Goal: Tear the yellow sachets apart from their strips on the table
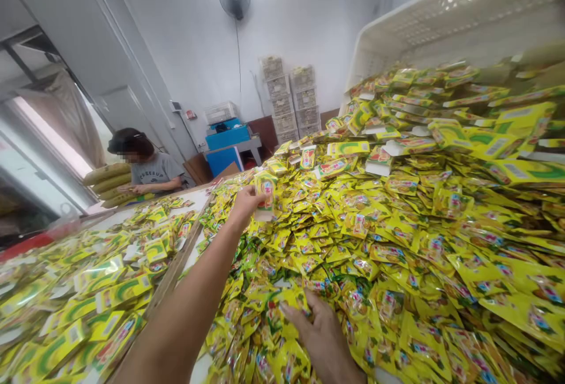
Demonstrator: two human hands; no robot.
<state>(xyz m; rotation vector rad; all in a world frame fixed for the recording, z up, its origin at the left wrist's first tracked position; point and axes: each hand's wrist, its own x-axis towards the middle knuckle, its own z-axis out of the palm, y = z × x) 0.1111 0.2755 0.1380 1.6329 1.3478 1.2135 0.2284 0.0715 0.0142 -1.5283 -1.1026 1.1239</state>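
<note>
My left hand [245, 206] pinches a small yellow carton [265, 194] between thumb and fingers, holding it upright above the heap. A white flap hangs out at the carton's lower end. Lower down, my right hand [324, 337] is in the pile of shiny yellow sachets [401, 254]. Its thumb and fingers close on a yellow sachet [288, 300]; the fingertips are partly hidden among the packets. Several more yellow cartons [348, 149] lie on the heap's far side, some with white flaps open.
A tipped white plastic crate [397, 37] with cartons in it stands at the right. Left of a wooden divider [174, 272], more cartons [110, 290] cover the table. A co-worker [152, 166] sits at the far left near stacked sacks [108, 181]. Crate stacks [280, 99] stand behind.
</note>
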